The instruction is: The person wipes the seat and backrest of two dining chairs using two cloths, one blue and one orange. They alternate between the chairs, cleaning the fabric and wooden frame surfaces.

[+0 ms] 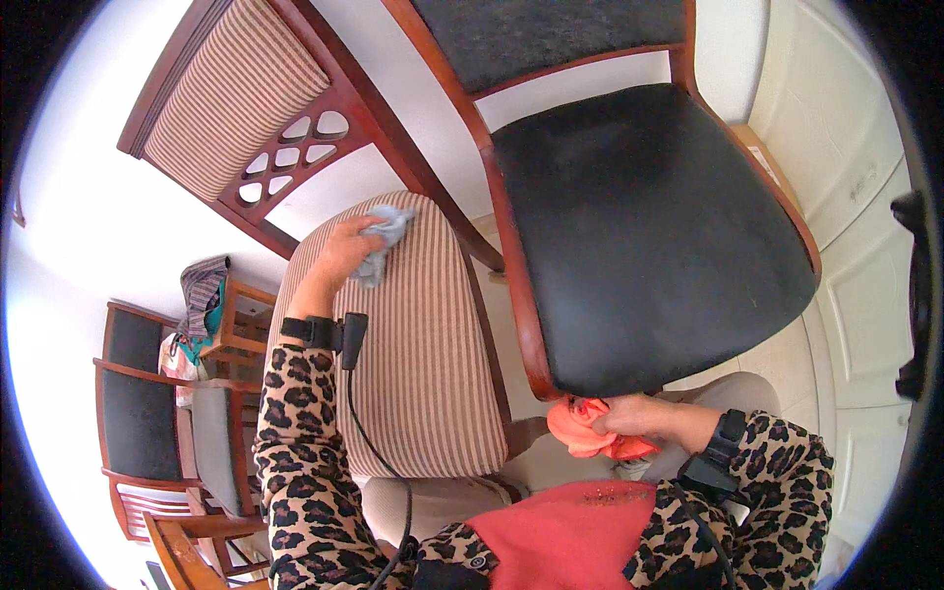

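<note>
Two wooden dining chairs stand in front of me. On the left one, a striped fabric seat lies under my left hand, which grips a light blue-grey cloth against the back part of the seat. The matching striped backrest rises above a lattice panel. My right hand is closed around an orange cloth, just below the front left corner of the black seat on the other chair. Both wrists wear black straps, and a cable runs from the left one.
More dark-upholstered chairs stand at the far left, beside a small wooden stool or stand with cloth and bags on it. A pale panelled cabinet or door borders the right side. Behind the chairs is a white wall.
</note>
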Action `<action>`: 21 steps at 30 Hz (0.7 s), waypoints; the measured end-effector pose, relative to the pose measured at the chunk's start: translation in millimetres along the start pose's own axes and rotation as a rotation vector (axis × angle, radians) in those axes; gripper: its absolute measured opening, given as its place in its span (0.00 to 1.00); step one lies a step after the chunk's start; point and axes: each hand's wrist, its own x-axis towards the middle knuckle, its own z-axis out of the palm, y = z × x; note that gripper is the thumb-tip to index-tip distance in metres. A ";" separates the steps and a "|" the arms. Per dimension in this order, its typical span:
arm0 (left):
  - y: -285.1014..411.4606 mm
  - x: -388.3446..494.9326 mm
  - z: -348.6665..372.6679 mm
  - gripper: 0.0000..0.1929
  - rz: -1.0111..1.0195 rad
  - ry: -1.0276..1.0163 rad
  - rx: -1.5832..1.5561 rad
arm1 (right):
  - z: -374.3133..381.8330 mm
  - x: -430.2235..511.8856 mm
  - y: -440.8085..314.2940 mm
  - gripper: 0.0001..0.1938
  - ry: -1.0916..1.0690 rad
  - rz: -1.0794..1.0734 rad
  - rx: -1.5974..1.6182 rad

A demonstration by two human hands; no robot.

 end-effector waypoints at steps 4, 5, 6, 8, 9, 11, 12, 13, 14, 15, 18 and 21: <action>43.6 25.4 1.9 0.20 0.388 0.326 0.121 | 3.0 -3.4 4.1 0.14 -0.161 0.326 0.343; 50.3 35.5 0.2 0.21 0.495 0.506 0.150 | 3.2 -5.1 4.3 0.14 -0.185 0.374 0.485; 56.7 46.0 -3.1 0.21 0.522 0.658 0.185 | 2.9 -7.7 4.3 0.13 -0.187 0.315 0.491; 64.3 63.1 -7.4 0.22 0.523 0.756 0.286 | 2.7 -11.8 2.7 0.13 -0.187 0.255 0.607; 66.5 69.5 -8.4 0.22 0.557 0.767 0.312 | 2.5 -13.3 1.2 0.12 -0.204 0.200 0.640; 66.8 75.0 -5.0 0.21 0.533 0.721 0.314 | 0.6 -15.4 -2.8 0.11 -0.205 0.241 0.581; 66.0 76.4 -3.2 0.21 0.534 0.685 0.318 | 0.0 -16.3 -5.1 0.10 -0.210 0.251 0.547; 63.6 75.2 0.1 0.21 0.565 0.649 0.337 | -0.3 -16.7 -7.3 0.10 -0.235 0.232 0.519; 59.9 72.6 3.4 0.21 0.600 0.595 0.356 | -0.3 -17.1 -9.4 0.10 -0.209 0.238 0.495; 55.2 69.2 7.2 0.21 0.636 0.554 0.378 | 0.0 -17.5 -10.7 0.10 -0.204 0.218 0.475; 36.4 50.4 29.1 0.19 0.585 0.168 0.517 | 2.9 -18.1 -10.7 0.11 -0.207 0.264 0.494; 31.2 48.8 38.8 0.19 0.549 0.058 0.556 | 4.3 -16.0 -4.0 0.11 -0.146 0.249 0.350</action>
